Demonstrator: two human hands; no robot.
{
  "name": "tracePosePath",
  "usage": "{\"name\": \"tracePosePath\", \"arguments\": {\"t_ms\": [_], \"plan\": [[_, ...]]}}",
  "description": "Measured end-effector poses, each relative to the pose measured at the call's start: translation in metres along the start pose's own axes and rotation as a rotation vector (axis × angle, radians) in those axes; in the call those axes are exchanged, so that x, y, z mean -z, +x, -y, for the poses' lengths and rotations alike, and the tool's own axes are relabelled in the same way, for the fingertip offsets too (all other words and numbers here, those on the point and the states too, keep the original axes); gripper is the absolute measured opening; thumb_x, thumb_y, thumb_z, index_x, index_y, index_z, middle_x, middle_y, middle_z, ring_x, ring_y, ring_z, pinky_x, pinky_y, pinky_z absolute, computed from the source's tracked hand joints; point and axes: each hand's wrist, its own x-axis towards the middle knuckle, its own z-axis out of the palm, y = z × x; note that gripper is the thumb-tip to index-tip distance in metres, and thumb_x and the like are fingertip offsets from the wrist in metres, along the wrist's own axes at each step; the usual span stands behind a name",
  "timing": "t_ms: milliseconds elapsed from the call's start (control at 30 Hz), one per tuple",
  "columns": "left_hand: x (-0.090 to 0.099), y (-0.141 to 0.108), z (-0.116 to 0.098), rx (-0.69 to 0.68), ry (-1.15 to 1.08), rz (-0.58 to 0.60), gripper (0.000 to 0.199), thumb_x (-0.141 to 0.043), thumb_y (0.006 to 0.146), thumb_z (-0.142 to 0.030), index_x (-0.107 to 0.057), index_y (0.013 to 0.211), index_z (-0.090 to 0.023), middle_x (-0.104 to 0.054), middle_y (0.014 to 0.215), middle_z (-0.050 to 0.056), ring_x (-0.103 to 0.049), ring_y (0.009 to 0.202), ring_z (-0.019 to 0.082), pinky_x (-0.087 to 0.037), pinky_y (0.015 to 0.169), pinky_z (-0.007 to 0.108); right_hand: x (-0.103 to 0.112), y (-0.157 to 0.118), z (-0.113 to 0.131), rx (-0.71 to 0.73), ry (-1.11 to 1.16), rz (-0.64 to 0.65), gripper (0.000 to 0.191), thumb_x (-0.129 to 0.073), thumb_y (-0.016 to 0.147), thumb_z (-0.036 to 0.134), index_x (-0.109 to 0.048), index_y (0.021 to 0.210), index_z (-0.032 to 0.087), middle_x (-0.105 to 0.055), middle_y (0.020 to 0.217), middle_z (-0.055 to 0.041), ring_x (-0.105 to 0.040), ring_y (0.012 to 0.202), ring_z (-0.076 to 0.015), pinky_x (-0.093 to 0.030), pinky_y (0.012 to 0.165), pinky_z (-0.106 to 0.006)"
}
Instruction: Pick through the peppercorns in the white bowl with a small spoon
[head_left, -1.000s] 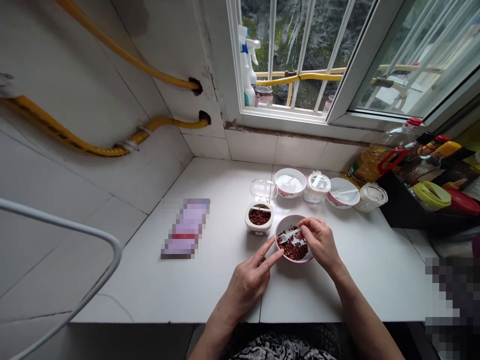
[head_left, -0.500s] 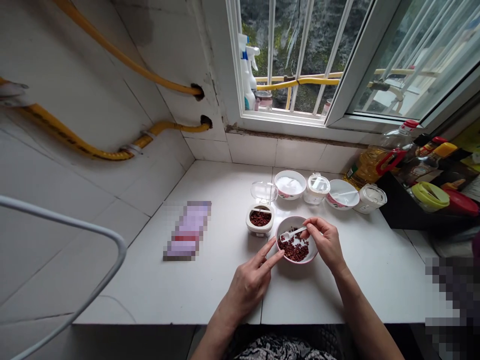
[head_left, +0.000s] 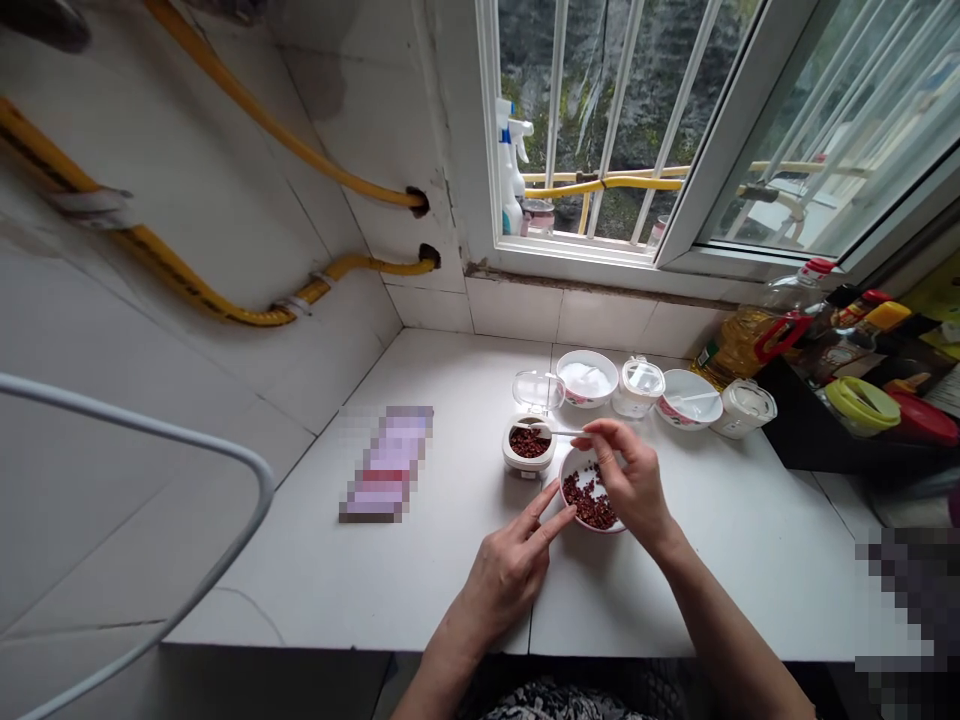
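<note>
A small white spoon is pinched in my right hand, its scoop end over the mouth of a white spice jar. That jar holds reddish-brown Sichuan peppercorns, and its clear lid is flipped up at the back. More peppercorns lie in a white bowl with a pink outer edge, just right of the jar. My right hand partly hides this bowl. Two spread fingers of my left hand touch the bowl's left rim; the hand holds nothing.
Behind stand a bowl of white grains, a closed jar, another bowl with a spoon, and a second closed jar. An oil bottle and condiments are at right. A blurred purple packet lies left.
My right hand has lifted the spoon from the bowl and carried it left to the jar's mouth. My left hand stays at the bowl's rim. The view has shifted slightly.
</note>
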Motion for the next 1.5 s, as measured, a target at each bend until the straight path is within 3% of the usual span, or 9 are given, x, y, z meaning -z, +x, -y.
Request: {"name": "tracePosePath", "arguments": {"t_ms": [100, 200, 433, 667, 867, 1067, 1200, 1333, 1500], "plan": [[0.000, 0.000, 0.001, 0.000, 0.010, 0.013, 0.068, -0.041, 0.089, 0.004, -0.046, 0.152, -0.022, -0.046, 0.158, 0.016, -0.066, 0.126, 0.021, -0.061, 0.095, 0.029, -0.008, -0.002, -0.002, 0.325, -0.206, 0.027, 0.019, -0.049, 0.098, 0.014, -0.065, 0.098, 0.024, -0.080, 0.087, -0.0029, -0.075, 0.075, -0.0191, -0.053, 0.098, -0.046], [0.000, 0.000, 0.001, 0.003, 0.008, 0.022, 0.070, -0.040, 0.090, 0.004, -0.043, 0.154, -0.024, -0.045, 0.159, 0.015, -0.064, 0.129, 0.022, -0.060, 0.097, 0.031, -0.002, -0.003, -0.004, 0.455, -0.281, -0.026, 0.022, -0.050, 0.097, 0.009, -0.064, 0.101, 0.025, -0.080, 0.086, -0.0012, -0.074, 0.072, -0.0183, -0.051, 0.100, -0.047], [0.000, -0.001, 0.001, 0.001, -0.017, -0.002, 0.067, -0.041, 0.091, 0.005, -0.046, 0.151, -0.025, -0.046, 0.158, 0.014, -0.063, 0.130, 0.021, -0.060, 0.096, 0.030, 0.034, -0.004, -0.020, 0.255, -0.375, -0.124, 0.016, -0.052, 0.094, 0.015, -0.064, 0.091, 0.024, -0.073, 0.067, 0.0012, -0.069, 0.069, -0.0224, -0.055, 0.088, -0.044], [0.002, 0.001, 0.001, -0.009, -0.009, 0.000, 0.063, -0.042, 0.092, 0.004, -0.048, 0.150, -0.022, -0.049, 0.155, 0.017, -0.065, 0.127, 0.021, -0.060, 0.097, 0.030, 0.021, -0.010, -0.043, 0.185, -0.572, -0.018, 0.020, -0.047, 0.090, 0.013, -0.063, 0.082, 0.023, -0.074, 0.070, 0.0002, -0.064, 0.060, -0.0184, -0.045, 0.099, -0.046], [0.003, 0.000, 0.000, 0.003, -0.011, 0.008, 0.063, -0.043, 0.092, 0.004, -0.049, 0.149, -0.023, -0.049, 0.155, 0.016, -0.065, 0.127, 0.021, -0.060, 0.097, 0.030, 0.018, -0.011, -0.039, 0.011, -0.379, 0.078, 0.019, -0.048, 0.088, 0.017, -0.063, 0.081, 0.026, -0.074, 0.062, 0.0027, -0.067, 0.064, -0.0209, -0.044, 0.101, -0.046], [0.003, 0.000, 0.000, -0.001, -0.011, 0.003, 0.064, -0.042, 0.091, 0.005, -0.049, 0.149, -0.022, -0.048, 0.156, 0.016, -0.062, 0.131, 0.022, -0.059, 0.098, 0.029, 0.026, -0.007, -0.031, -0.199, -0.247, 0.007, 0.017, -0.050, 0.085, 0.029, -0.065, 0.076, 0.026, -0.074, 0.058, -0.0020, -0.069, 0.087, -0.0292, -0.047, 0.091, -0.045], [0.002, 0.000, 0.001, -0.002, -0.016, 0.011, 0.065, -0.042, 0.090, 0.006, -0.049, 0.149, -0.022, -0.048, 0.156, 0.016, -0.060, 0.133, 0.022, -0.058, 0.100, 0.030, 0.030, -0.005, -0.028, -0.293, -0.146, 0.023, 0.018, -0.051, 0.085, 0.032, -0.064, 0.077, 0.025, -0.073, 0.058, -0.0015, -0.069, 0.076, -0.0269, -0.049, 0.085, -0.043], [0.001, -0.001, 0.001, -0.002, -0.023, 0.006, 0.066, -0.042, 0.090, 0.006, -0.048, 0.150, -0.023, -0.047, 0.157, 0.015, -0.059, 0.134, 0.022, -0.058, 0.100, 0.030, 0.032, -0.005, -0.030, -0.247, -0.203, 0.009, 0.017, -0.050, 0.084, 0.030, -0.064, 0.076, 0.025, -0.072, 0.059, -0.0014, -0.070, 0.079, -0.0268, -0.050, 0.086, -0.042], [0.001, -0.001, 0.002, -0.004, -0.023, 0.009, 0.066, -0.042, 0.091, 0.005, -0.048, 0.150, -0.023, -0.047, 0.157, 0.015, -0.060, 0.133, 0.022, -0.058, 0.100, 0.029, 0.025, -0.007, -0.036, -0.081, -0.359, 0.017, 0.018, -0.046, 0.084, 0.023, -0.063, 0.076, 0.026, -0.072, 0.060, 0.0003, -0.068, 0.072, -0.0237, -0.043, 0.102, -0.048]]}}
